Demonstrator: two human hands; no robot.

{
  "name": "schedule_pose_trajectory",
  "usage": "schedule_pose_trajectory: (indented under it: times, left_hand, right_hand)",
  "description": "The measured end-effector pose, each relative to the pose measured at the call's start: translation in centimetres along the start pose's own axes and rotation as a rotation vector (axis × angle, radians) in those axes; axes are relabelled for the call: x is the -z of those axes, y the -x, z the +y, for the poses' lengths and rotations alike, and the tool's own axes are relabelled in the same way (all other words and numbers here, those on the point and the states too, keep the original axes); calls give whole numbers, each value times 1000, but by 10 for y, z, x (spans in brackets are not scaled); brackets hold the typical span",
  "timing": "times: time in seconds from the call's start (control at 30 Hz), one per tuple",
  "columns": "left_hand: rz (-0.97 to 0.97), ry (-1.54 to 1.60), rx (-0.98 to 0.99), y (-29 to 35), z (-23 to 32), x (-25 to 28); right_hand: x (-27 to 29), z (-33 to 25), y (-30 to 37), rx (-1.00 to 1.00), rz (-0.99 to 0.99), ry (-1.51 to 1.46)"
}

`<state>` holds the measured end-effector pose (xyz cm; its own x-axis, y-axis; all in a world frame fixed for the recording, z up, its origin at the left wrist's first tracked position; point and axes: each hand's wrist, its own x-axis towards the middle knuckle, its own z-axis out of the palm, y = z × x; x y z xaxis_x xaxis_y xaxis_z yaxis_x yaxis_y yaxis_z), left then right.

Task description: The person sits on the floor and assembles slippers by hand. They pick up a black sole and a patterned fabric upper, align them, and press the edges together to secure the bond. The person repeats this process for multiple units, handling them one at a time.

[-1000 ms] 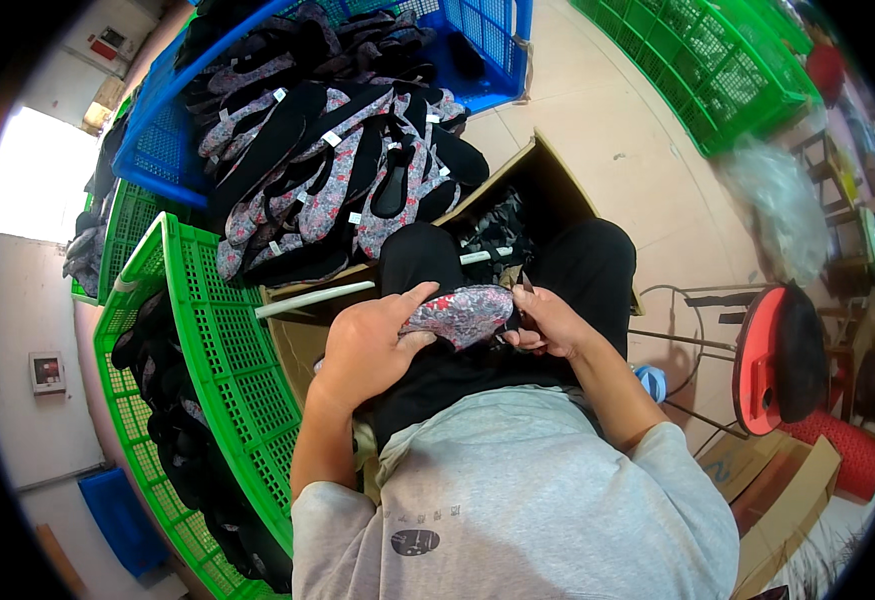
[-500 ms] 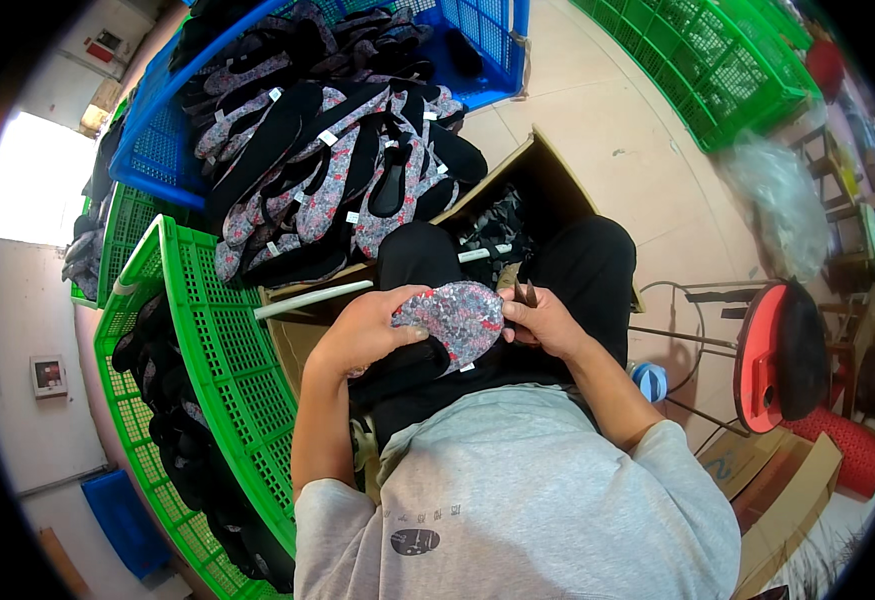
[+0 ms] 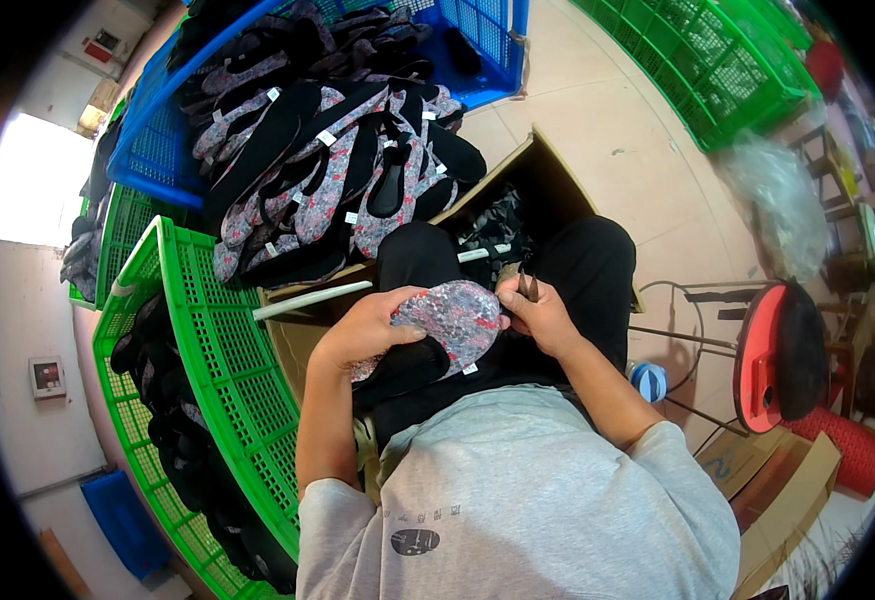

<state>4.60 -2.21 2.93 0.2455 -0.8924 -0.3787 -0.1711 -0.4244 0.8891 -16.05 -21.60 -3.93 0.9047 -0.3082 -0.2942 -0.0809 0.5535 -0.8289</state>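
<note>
A slipper (image 3: 460, 318) in grey floral cloth with red specks and a black inside lies across my lap, its rounded toe toward the right. My left hand (image 3: 372, 328) is closed on it from the left, thumb on top of the cloth. My right hand (image 3: 545, 318) is closed around a small pair of dark-bladed thread snips (image 3: 527, 288), whose points stick up past the fingers. The right fingertips are at the slipper's toe edge; whether they touch it I cannot tell. A small white tag (image 3: 470, 369) shows at the slipper's lower edge.
Ahead on the left, similar slippers (image 3: 322, 190) are heaped by a blue crate (image 3: 162, 150). A green crate (image 3: 227, 370) of dark slippers stands at my left. A cardboard box (image 3: 547, 175) holding dark scraps lies before my knees. A red round stool (image 3: 757, 355) is at right.
The slipper has turned a little, with more of its side and black opening showing below my left hand. My right hand and the snips have shifted slightly.
</note>
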Motion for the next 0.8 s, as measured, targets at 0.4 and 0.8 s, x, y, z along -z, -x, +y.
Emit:
schedule_pose_trajectory:
  times: [0.4,0.8]
  left_hand:
    - [464,827,-83,-6,-21,13]
    - [829,1501,-134,25,-40,-77]
  right_hand:
    - [1,8,2,-130,18,-67]
    - [-26,25,0,-123,16,-204]
